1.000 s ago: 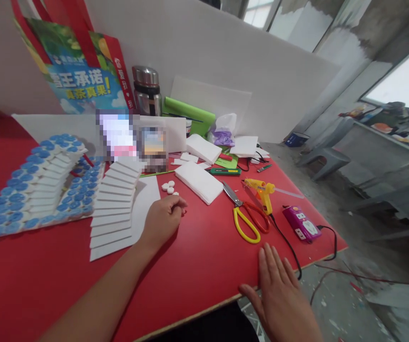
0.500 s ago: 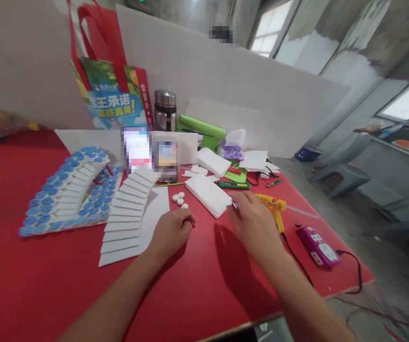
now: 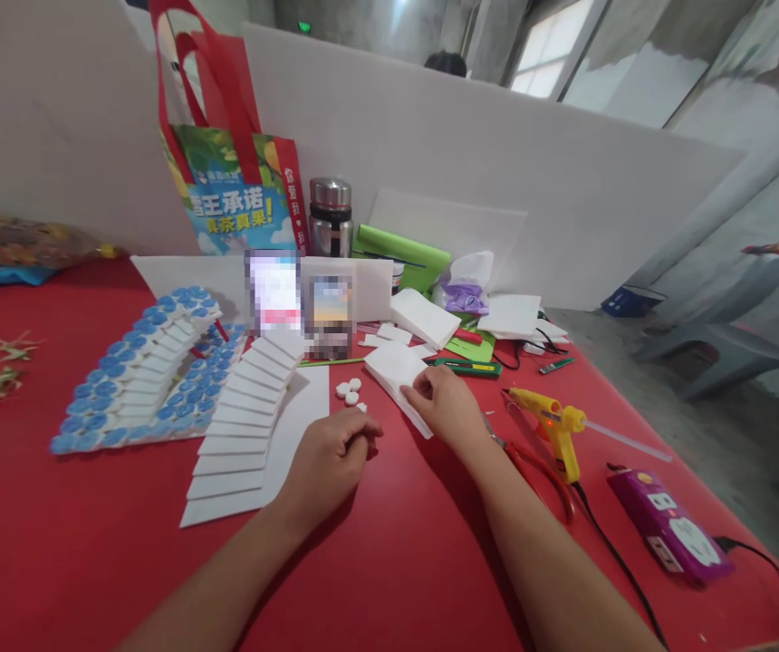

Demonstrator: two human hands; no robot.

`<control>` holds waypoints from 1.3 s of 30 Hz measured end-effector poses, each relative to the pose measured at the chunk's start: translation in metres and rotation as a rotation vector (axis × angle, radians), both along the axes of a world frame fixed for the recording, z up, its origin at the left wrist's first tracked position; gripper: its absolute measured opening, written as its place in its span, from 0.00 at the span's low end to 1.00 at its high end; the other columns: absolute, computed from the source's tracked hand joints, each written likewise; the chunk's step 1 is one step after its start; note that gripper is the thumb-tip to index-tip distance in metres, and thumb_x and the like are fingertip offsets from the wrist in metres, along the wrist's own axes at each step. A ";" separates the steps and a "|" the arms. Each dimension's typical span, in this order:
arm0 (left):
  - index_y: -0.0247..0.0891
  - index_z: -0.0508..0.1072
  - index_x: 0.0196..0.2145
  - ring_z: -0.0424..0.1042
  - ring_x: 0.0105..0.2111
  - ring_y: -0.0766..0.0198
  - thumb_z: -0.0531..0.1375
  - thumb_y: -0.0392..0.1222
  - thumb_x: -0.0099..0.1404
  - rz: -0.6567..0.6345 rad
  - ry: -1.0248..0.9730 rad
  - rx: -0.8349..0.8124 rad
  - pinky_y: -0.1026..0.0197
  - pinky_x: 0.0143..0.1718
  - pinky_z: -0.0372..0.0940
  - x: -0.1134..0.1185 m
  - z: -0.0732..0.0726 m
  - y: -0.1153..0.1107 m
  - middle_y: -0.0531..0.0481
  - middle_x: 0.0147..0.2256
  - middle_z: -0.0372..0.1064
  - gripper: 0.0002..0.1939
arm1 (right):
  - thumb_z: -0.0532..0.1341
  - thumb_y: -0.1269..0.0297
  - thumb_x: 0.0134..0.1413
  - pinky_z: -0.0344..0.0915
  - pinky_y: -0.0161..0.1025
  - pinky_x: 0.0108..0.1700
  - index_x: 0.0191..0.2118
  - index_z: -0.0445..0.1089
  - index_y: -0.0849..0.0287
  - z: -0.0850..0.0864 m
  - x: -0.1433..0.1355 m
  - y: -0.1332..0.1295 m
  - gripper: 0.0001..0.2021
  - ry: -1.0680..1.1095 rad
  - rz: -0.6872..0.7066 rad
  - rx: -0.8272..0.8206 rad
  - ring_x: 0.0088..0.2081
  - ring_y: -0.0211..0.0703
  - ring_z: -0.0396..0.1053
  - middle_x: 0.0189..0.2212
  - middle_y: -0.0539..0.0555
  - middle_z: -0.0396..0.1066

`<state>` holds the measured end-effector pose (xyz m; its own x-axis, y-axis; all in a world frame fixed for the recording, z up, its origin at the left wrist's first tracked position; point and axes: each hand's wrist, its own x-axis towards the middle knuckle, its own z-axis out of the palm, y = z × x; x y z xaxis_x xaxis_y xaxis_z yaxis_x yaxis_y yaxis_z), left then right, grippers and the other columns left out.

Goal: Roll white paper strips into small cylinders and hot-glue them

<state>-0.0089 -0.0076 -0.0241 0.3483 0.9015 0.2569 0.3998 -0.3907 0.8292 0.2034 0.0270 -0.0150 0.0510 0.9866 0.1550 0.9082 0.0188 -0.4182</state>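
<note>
Right hand (image 3: pixel 450 412): my fingers are bent down over the near right edge of the white stack (image 3: pixel 393 364), thumb side touching it. Whether they pinch it or only rest there, I cannot tell; the contact is partly covered by my own knuckles. The stack lies flat on the red bench (image 3: pixel 389 570), running away from my fingertips to the upper left.

Left hand (image 3: pixel 328 460): fingers curled loosely inward, low over the bench. Palm turned from view, so I cannot tell if anything is held. Small white pieces (image 3: pixel 352 387) lie just beyond the knuckles, well short of the stack; the nearest is partly hidden by my hand.

Next out: green cutter (image 3: pixel 469 367) beyond my right hand, one end covered by it. Scissors (image 3: pixel 544 478): red handle visible, my right forearm hiding much of the rest. Yellow glue gun (image 3: pixel 549 418) further right, red light showing; purple power strip (image 3: pixel 668 523), its cord cut off at the frame edge.

Leftward: stepped white strips (image 3: pixel 244 421), then the blue-and-white piece (image 3: pixel 141 380). Two screens (image 3: pixel 275 294) behind are pixelated, unreadable.
</note>
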 end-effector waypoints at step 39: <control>0.34 0.82 0.37 0.78 0.25 0.58 0.77 0.36 0.48 0.096 -0.975 -0.729 0.60 0.26 0.75 0.005 0.023 0.004 0.46 0.30 0.81 0.17 | 0.79 0.68 0.42 0.65 0.31 0.29 0.29 0.73 0.59 0.030 -0.016 -0.029 0.14 1.628 0.285 -0.436 0.25 0.34 0.71 0.28 0.51 0.78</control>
<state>-0.0041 -0.0037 -0.0013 0.2162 0.9550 -0.2029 -0.5104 0.2877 0.8104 0.1871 -0.0016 0.0148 -0.3004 0.9437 -0.1382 -0.4406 -0.2658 -0.8574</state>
